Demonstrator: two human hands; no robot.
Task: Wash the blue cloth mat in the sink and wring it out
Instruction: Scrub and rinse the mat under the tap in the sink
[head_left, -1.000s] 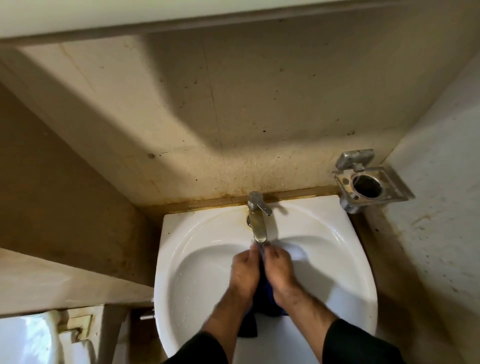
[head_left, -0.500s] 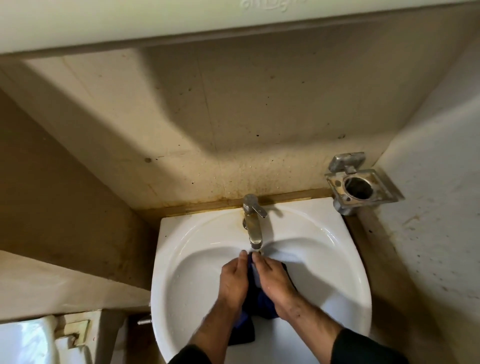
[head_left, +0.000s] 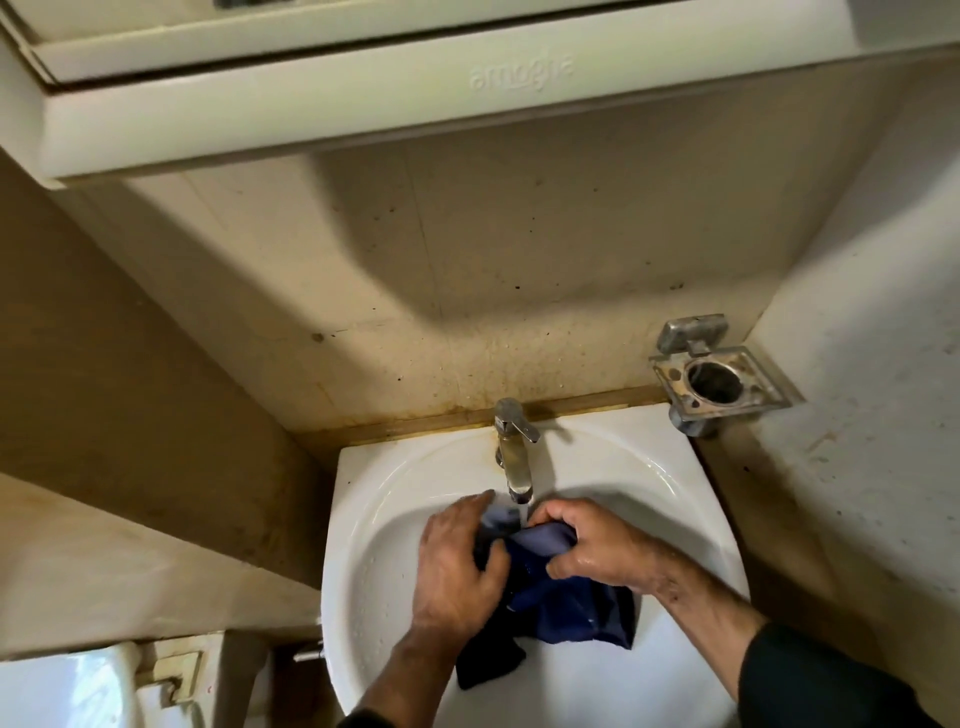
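Note:
A wet dark blue cloth mat (head_left: 566, 608) is bunched up inside the white sink (head_left: 670, 478), just under the spout of the metal tap (head_left: 514, 457). My left hand (head_left: 457, 566) grips the mat's left side, its fingers curled round the fabric. My right hand (head_left: 597, 545) pinches the mat's upper right part. The two hands are a little apart, with cloth stretched between them. A dark flap of the mat hangs down toward the sink's front. Both wrists look wet.
A metal tumbler holder (head_left: 717, 384) is fixed to the right wall beside the sink. A cream cabinet (head_left: 363, 88) overhangs the sink from above. A white toilet cistern (head_left: 67, 686) sits at the lower left. Stained walls close in on three sides.
My hands, pressed together under the tap before, have drawn apart and spread the mat wider. The view has tilted so the cabinet above shows more.

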